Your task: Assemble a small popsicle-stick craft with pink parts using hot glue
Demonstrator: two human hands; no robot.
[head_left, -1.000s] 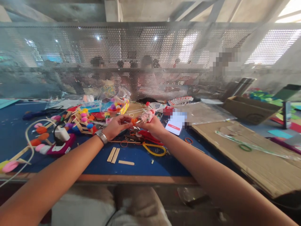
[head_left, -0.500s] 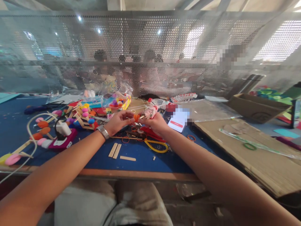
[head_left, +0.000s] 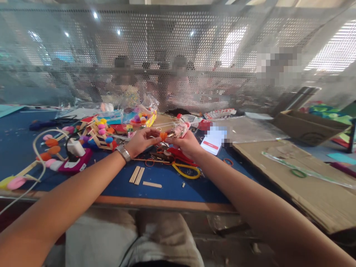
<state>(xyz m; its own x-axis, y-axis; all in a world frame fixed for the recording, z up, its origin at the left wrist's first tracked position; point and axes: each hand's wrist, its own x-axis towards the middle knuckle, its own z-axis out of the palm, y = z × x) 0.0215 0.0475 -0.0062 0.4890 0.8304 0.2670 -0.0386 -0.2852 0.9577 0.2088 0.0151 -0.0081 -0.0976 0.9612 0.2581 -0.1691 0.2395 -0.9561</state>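
Observation:
My left hand [head_left: 142,141], with a metal watch band at the wrist, pinches a small orange pom-pom [head_left: 163,136] between thumb and fingertips. In my right hand [head_left: 189,144] is a pink and white glue gun [head_left: 180,129], its metal nozzle pointing left at the pom-pom. Whether nozzle and pom-pom touch, I cannot tell. Below the hands lie several flat craft sticks [head_left: 137,175], with another stick [head_left: 152,184] lying apart. Scissors with a yellow handle loop [head_left: 185,172] rest under my right hand, partly hidden.
A stick-and-pom-pom structure [head_left: 97,134] stands at left, near a purple power strip [head_left: 76,163] with a white charger [head_left: 76,148]. At right are a lit phone [head_left: 213,141], a cardboard sheet [head_left: 280,178] and an open cardboard box [head_left: 311,128]. A perforated metal screen [head_left: 167,85] rises behind.
The view has shifted slightly. Both hands stay close together, still holding the orange pom-pom and the glue gun, whose nozzle remains near the pom-pom.

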